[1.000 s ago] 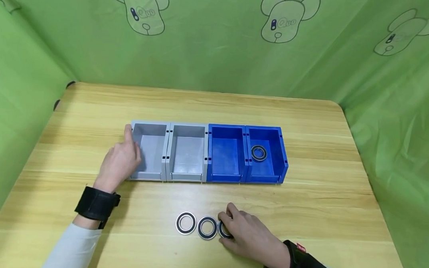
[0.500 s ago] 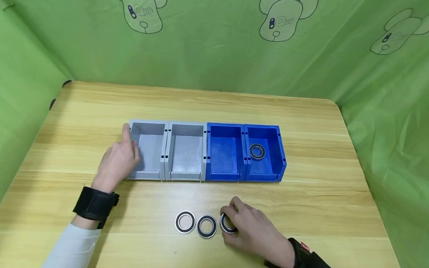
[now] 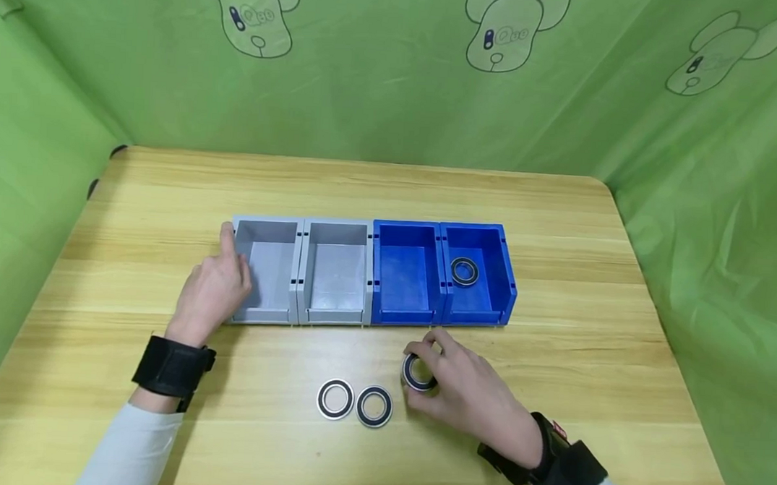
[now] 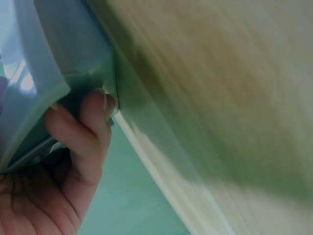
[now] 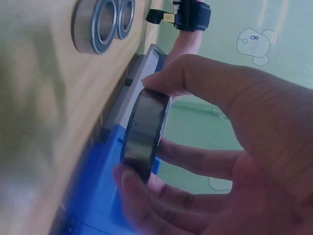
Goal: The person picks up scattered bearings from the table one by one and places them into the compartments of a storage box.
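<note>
My right hand (image 3: 469, 391) pinches a ball bearing (image 3: 418, 372) with a dark seal between thumb and fingers, in front of the blue bins. The right wrist view shows the bearing (image 5: 145, 134) on edge, its metal outer ring facing the camera. My left hand (image 3: 213, 289) holds the side wall of the leftmost grey bin (image 3: 264, 315), index finger pointing along its outer edge. In the left wrist view, curled fingertips (image 4: 93, 115) press against this bin (image 4: 83, 44). Two more bearings, one (image 3: 335, 399) left of the other (image 3: 374, 406), lie on the table.
A second grey bin (image 3: 334, 317), a blue bin (image 3: 403, 318) and another blue bin (image 3: 475, 318) continue the row rightward. The last blue bin has one bearing (image 3: 464, 272) inside. Green curtains (image 3: 381, 112) surround the wooden table (image 3: 589, 280).
My right hand has picked up the rightmost bearing of the table row and moved it up and away, toward the blue bins. My left hand has stayed at the grey bin.
</note>
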Demonstrator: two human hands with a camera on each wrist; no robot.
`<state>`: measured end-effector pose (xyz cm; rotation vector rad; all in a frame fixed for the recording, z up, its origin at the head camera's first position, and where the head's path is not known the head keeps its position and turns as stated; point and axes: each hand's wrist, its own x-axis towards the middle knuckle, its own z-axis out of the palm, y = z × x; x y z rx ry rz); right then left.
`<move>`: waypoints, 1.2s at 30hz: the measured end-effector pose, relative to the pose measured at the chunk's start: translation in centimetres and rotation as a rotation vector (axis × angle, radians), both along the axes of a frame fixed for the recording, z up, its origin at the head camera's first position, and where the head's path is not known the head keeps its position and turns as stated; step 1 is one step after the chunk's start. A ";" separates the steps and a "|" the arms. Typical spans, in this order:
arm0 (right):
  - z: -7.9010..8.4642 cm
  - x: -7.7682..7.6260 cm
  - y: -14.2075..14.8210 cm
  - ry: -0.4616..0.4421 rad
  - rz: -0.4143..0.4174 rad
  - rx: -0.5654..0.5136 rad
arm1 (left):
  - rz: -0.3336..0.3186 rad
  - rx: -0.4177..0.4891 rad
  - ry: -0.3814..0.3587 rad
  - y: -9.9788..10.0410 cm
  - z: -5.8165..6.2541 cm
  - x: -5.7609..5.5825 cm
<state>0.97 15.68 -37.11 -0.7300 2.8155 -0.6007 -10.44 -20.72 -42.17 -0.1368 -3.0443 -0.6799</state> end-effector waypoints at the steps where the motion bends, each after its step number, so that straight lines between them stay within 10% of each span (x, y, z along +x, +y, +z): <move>1: 0.1 -0.2 0.0 -0.007 -0.005 0.005 | -0.002 0.000 0.002 0.0 0.0 0.0; 36: 4.8 -8.5 -1.0 0.160 -0.029 -0.031 | 0.012 0.001 -0.037 0.1 0.3 -0.1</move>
